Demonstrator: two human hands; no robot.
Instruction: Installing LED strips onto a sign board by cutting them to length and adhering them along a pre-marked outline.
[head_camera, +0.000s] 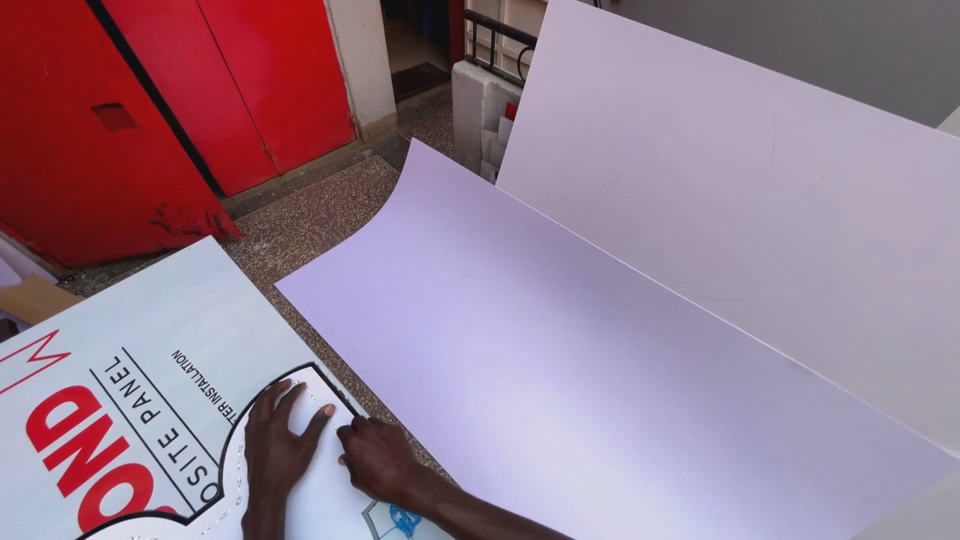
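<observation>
My left hand (279, 441) lies flat, fingers spread, on a white panel (170, 330) with red and black printing and a black curved outline. My right hand (378, 457) is beside it, fingers bent and pinched at the panel's right edge, fingertips pointing toward the left hand. Whether the right hand grips anything small cannot be told. Both hands sit at the bottom of the view near the panel's corner.
A large pale lilac sheet (560, 350) lies curved on the speckled floor (320, 215) to the right. Another white sheet (760, 180) leans upright behind it. Red metal doors (150, 100) stand at the back left, with a doorway and railing (495, 35) beyond.
</observation>
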